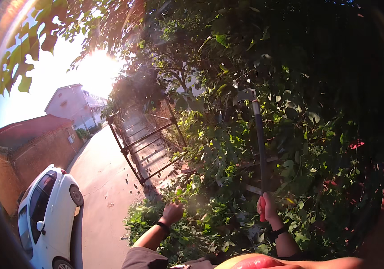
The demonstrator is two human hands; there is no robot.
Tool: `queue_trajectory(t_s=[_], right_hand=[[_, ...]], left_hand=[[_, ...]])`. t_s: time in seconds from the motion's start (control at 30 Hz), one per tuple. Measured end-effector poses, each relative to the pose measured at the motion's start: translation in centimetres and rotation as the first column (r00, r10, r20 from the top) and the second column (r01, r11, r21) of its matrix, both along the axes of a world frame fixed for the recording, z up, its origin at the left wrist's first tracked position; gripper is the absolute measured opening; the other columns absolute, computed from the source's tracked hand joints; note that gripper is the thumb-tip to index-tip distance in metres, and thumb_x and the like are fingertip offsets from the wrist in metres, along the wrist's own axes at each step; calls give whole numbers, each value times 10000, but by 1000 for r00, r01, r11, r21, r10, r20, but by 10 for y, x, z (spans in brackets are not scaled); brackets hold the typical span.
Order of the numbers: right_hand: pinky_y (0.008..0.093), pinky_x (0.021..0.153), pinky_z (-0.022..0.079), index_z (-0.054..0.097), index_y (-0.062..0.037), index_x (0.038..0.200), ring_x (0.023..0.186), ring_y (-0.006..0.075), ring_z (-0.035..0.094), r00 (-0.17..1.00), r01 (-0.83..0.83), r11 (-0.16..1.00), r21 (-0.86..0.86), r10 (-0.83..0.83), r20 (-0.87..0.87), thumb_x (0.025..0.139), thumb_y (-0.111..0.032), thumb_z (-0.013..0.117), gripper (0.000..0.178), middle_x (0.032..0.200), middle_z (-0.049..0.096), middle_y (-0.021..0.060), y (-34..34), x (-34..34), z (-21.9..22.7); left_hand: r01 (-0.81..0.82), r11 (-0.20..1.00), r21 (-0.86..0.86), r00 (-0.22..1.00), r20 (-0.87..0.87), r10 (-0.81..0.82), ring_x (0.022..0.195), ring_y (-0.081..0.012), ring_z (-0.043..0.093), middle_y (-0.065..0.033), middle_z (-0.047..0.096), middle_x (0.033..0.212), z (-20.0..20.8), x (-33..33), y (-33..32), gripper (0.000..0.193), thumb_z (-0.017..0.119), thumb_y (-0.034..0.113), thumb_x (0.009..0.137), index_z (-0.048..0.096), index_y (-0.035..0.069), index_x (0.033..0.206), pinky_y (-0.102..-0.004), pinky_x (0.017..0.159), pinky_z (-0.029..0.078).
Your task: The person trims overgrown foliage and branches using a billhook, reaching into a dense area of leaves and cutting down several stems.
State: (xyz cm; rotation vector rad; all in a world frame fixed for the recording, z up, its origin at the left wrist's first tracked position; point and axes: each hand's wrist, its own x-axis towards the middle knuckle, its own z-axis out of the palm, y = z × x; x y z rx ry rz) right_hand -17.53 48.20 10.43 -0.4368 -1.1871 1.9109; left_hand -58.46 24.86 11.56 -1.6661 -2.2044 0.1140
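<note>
Many leaves (222,88) at one o'clock could snag the sickle (260,143) clamped in the right hand (270,206); left hand's (172,212) grip unclear.

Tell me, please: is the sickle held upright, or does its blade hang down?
The sickle is held upright: the right hand grips the red handle end, and the curved blade is at the top.

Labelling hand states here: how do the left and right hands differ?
The right hand is closed around the red grip of a raised sickle; the left hand shows no tool. The left hand is nearer the metal frame; the right hand is farther from it. Shared: dark wristbands and leaves close by.
</note>
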Motion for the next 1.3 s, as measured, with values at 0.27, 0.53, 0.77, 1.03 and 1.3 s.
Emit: queue_trajectory(t_s=[0.27,0.53,0.77,1.03,1.3], right_hand=[[285,374,315,423,-99,685,354,136,354,885,75,966,247,50,-463,962,-700,340,668,464,383,14,77,-34,276],[267,429,324,470,-117,681,413,116,393,773,154,789,594,278,-570,936,-747,333,694,511,423,-5,83,-31,558],[286,444,367,465,-96,671,428,146,416,837,-211,812,544,437,-329,881,-743,491,681,524,436,5,91,-104,643],[287,393,354,446,-162,670,394,114,403,995,-89,880,467,97,8,892,-740,476,619,512,417,-12,120,-142,465],[347,370,362,469,-95,618,344,174,415,998,-27,914,404,5,55,948,-673,423,667,443,416,23,78,-172,359]], left_hand=[[-127,985,118,988,108,114,1091,-352,578,-132,644,1106,39,-14,-60,243,602,290,869,669,114,1022,-500,899,471],[-198,964,175,975,132,176,1012,-377,606,-141,629,1126,86,5,-56,232,616,276,874,672,87,997,-496,841,495],[-118,880,459,988,147,56,1067,-325,593,-120,640,1134,108,45,-66,193,668,227,851,706,104,995,-454,872,490],[177,737,652,981,-174,-82,1031,-292,572,-69,637,1097,242,117,-86,153,686,125,829,667,85,976,-419,880,449],[534,583,612,686,-717,125,1295,-351,453,-130,523,1360,444,169,-57,531,749,217,797,573,88,1282,-460,1057,372]])
